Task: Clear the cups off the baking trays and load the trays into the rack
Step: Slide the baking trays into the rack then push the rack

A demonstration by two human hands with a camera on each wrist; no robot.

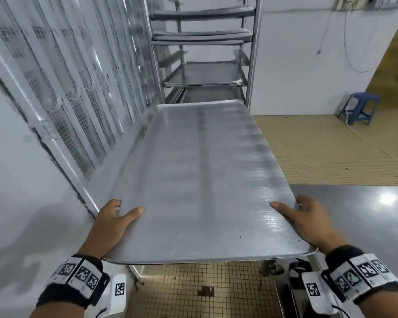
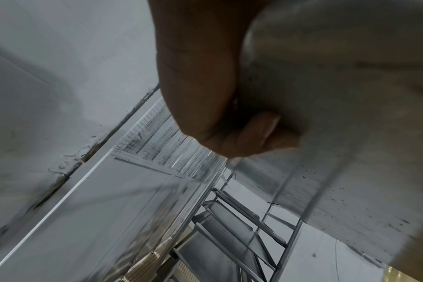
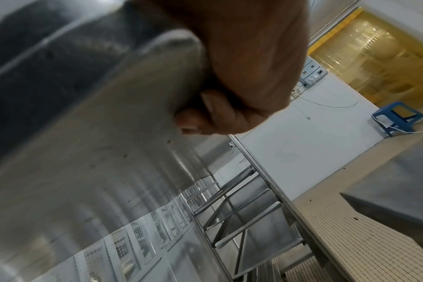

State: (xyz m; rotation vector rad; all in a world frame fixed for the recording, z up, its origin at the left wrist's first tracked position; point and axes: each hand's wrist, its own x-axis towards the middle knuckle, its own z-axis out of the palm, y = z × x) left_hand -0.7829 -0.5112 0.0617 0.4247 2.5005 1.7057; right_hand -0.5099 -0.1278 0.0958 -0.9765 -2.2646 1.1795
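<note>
A large bare metal baking tray (image 1: 202,180) is held level in front of me, with no cups on it. My left hand (image 1: 115,216) grips its near left corner, thumb on top and fingers curled underneath (image 2: 251,133). My right hand (image 1: 301,216) grips the near right corner the same way, fingers under the tray (image 3: 205,114). The tray's far edge points at a tall steel rack (image 1: 254,49) straight ahead, which holds several trays (image 1: 202,74) on its runners. From below, the tray's underside (image 2: 350,95) fills much of both wrist views.
Meshed windows (image 1: 74,88) and a white wall run close along the left. A blue stool (image 1: 361,106) with a white cable stands at the far right wall. A yellow strip curtain (image 3: 374,57) hangs at the right. Tiled and grey floor lies below.
</note>
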